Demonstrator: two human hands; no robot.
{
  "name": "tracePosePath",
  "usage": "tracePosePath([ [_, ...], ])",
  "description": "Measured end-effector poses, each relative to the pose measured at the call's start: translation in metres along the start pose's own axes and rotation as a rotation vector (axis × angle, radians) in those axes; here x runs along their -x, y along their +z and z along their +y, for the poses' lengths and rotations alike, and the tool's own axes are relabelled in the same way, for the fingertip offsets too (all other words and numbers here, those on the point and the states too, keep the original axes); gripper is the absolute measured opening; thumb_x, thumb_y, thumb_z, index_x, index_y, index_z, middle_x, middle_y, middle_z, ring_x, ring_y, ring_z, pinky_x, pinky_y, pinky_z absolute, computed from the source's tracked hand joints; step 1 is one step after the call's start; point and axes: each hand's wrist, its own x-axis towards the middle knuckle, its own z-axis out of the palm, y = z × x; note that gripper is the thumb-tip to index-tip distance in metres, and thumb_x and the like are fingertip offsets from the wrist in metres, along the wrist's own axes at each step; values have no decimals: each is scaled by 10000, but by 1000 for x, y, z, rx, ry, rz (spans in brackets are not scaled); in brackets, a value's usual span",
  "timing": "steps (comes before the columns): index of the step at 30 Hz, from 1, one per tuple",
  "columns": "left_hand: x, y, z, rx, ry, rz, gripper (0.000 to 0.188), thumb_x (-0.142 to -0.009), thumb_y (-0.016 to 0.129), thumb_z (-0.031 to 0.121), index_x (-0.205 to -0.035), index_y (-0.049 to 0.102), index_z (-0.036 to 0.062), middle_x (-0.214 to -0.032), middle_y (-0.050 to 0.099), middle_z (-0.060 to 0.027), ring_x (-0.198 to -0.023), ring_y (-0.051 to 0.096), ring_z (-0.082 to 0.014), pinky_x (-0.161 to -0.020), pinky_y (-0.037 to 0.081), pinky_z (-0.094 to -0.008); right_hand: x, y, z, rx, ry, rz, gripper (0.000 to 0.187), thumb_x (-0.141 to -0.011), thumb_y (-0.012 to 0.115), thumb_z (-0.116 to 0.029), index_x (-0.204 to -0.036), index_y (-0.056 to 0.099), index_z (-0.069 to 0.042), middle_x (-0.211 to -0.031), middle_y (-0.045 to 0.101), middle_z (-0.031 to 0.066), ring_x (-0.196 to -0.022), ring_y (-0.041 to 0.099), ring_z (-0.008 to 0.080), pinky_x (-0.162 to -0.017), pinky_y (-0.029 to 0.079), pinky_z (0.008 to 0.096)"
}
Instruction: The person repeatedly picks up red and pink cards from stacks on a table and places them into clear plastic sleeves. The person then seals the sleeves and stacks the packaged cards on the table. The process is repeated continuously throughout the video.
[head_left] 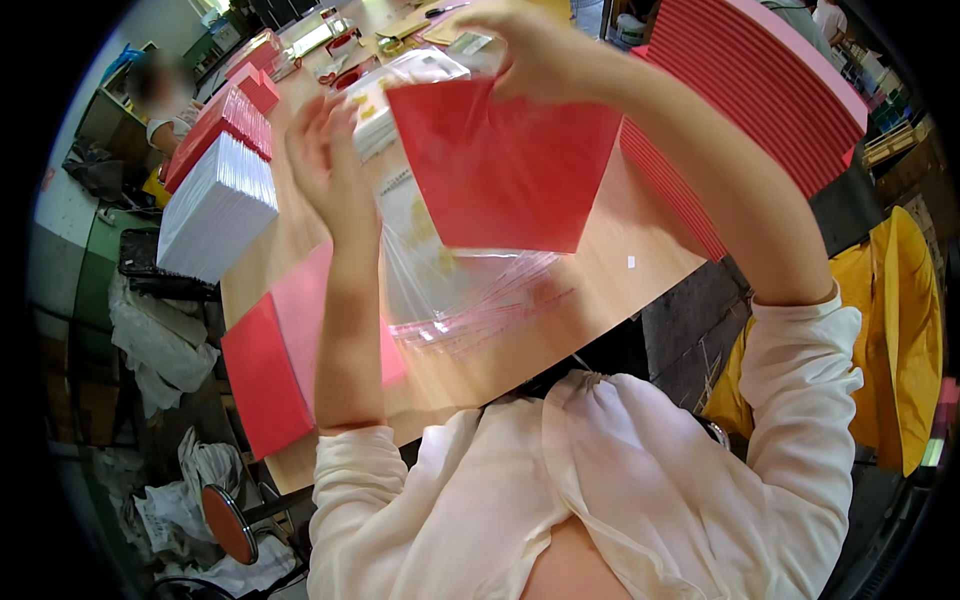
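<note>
My right hand grips the top edge of a red folder, which hangs upright over the table in front of me. Its fingers are slightly blurred. To the left, my left hand is raised with its fingers apart and nothing in it, a little away from the folder's edge. Below the folder lies a fanned pile of clear plastic sleeves. Beside my left forearm, an opened folder, red and pink, rests on the table.
A tall stack of red folders leans at the right. White stacked folders and red ones stand at the left edge. Farther back are packaged sheets and tape rolls. A yellow cloth hangs at right; another person sits far left.
</note>
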Motion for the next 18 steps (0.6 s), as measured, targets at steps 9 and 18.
tracePosePath([
  [9,216,-51,-4,495,-1343,-77,482,-981,524,336,-1240,472,-67,-1203,577,-242,-1151,579,-350,-995,475,-436,166,91,42,-1331,813,389,379,-846,684,-67,-1208,576,-29,-1092,667,90,-984,663,173,-884,548,311],
  [18,255,-47,-6,311,-1397,-152,469,-884,580,-50,-1305,372,-58,-1182,593,-231,-1087,621,-305,-926,530,-386,247,212,25,-1386,1160,396,209,-906,641,-133,-1066,573,-18,-1010,656,98,-867,672,191,-711,568,283],
])
